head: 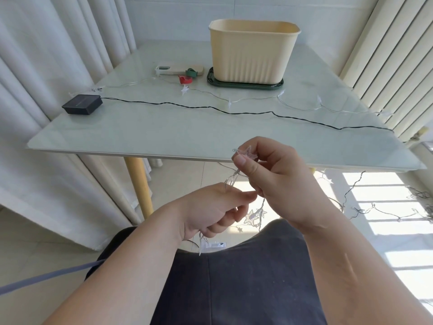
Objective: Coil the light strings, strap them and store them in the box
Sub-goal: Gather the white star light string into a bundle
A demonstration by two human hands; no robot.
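Observation:
A clear-wired star light string (254, 96) trails across the glass table (164, 132) and down to the floor at the right. In front of the table edge, my right hand (276, 181) pinches a clear star of that string between thumb and fingers. Below it, my left hand (210, 212) grips a bunch of the clear wire, with stars dangling under it. A dark-wired string (234, 113) runs from a black battery box (82, 104) across the table. The cream storage box (253, 50) stands at the back on a dark green lid (244, 86). Red strap (185, 79) and green strap (192, 72) lie left of it.
A white flat case (174, 70) lies beside the straps. White curtains hang left and right of the table. More tangled wire (419, 207) lies on the sunlit tiled floor at the right. A yellow table leg (140, 186) stands under the near edge.

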